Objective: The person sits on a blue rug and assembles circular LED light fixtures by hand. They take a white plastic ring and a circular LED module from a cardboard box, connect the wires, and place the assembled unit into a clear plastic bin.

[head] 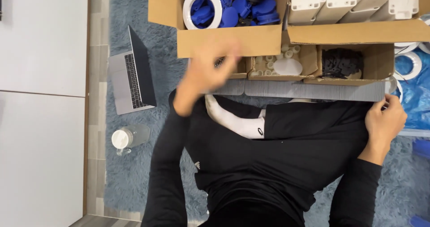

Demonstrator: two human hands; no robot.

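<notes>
Grey ribbed panel is lying across the lap at 12 o'clock, right hand gripping its end, blurred left hand, grip indiscernible, reaching toward small cardboard boxes; one-handed support is risking tipping.

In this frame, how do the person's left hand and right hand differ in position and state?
The left hand is raised, blurred by motion, over the small cardboard boxes; the right hand is sharp and low. The right hand grips the end of the long grey ribbed panel; whether the left hand holds anything cannot be told. Both are bare, with black sleeves.
</notes>
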